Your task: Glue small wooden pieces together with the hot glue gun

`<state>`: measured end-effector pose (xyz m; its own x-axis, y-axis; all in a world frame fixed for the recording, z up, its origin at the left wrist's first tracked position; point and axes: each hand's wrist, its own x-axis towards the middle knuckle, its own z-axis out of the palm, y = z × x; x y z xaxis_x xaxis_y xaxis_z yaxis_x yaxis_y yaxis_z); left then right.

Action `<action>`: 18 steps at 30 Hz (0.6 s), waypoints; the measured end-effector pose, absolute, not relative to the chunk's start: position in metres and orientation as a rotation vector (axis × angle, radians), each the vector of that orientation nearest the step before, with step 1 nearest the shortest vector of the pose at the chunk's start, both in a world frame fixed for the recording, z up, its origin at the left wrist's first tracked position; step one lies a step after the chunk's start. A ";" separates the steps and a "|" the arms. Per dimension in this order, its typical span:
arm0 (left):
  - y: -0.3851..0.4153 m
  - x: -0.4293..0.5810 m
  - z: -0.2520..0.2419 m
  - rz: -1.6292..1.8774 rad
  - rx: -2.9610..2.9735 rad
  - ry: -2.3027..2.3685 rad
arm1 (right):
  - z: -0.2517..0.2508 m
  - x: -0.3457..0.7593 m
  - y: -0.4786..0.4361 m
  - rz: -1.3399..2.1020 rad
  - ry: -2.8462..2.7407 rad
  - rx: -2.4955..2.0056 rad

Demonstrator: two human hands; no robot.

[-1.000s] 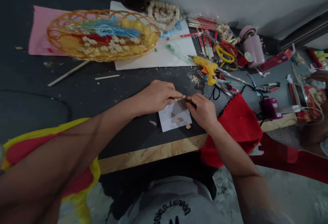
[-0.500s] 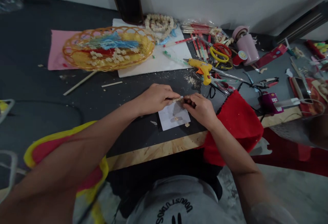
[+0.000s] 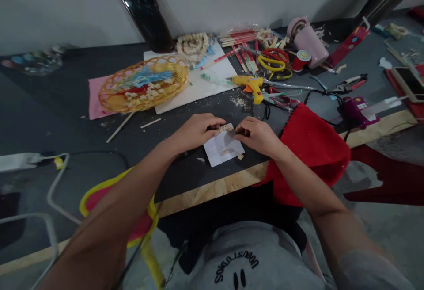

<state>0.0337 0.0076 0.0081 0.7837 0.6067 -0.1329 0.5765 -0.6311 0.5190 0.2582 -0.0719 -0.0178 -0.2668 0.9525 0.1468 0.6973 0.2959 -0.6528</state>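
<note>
A small white sheet of paper [image 3: 222,149] lies on the dark table between my hands. Along its far edge runs a short row of small beige pieces [image 3: 226,128], with a few more beige bits nearer me on the sheet. My left hand [image 3: 199,130] has its fingers curled, thumb and index finger at the left end of that row. On the other side, my right hand [image 3: 257,134] is bent into a pinch by the sheet's right edge, a little apart from the row. What its fingertips hold, if anything, is hidden. One beige chip [image 3: 240,157] rests just off the paper.
Beyond my hands are a yellow glue gun [image 3: 253,85], a woven basket [image 3: 114,97] with blue strands, a white board [image 3: 218,82], yellow-handled scissors [image 3: 271,62] and a pink bottle [image 3: 311,47]. Red cloth [image 3: 313,153] hangs over the front edge at right. Pliers [image 3: 353,82] lie further right.
The camera view has shifted. My right hand has drawn slightly away from the row of beige pieces, so a gap now shows between the hands. The paper stays in place.
</note>
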 end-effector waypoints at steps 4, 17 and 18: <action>0.006 0.036 0.013 0.065 2.424 0.875 | -0.016 0.257 -0.074 0.627 -2.083 -1.463; 0.007 0.036 0.015 0.031 2.439 0.865 | -0.016 0.257 -0.073 0.660 -2.073 -1.484; 0.007 0.036 0.015 0.031 2.441 0.862 | -0.016 0.257 -0.073 0.657 -2.072 -1.479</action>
<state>0.0355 0.0071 0.0151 0.7943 0.5878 -0.1539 0.5751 -0.6455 0.5026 0.2568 -0.0727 -0.0161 -0.2796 0.9522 0.1228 0.7073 0.2908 -0.6444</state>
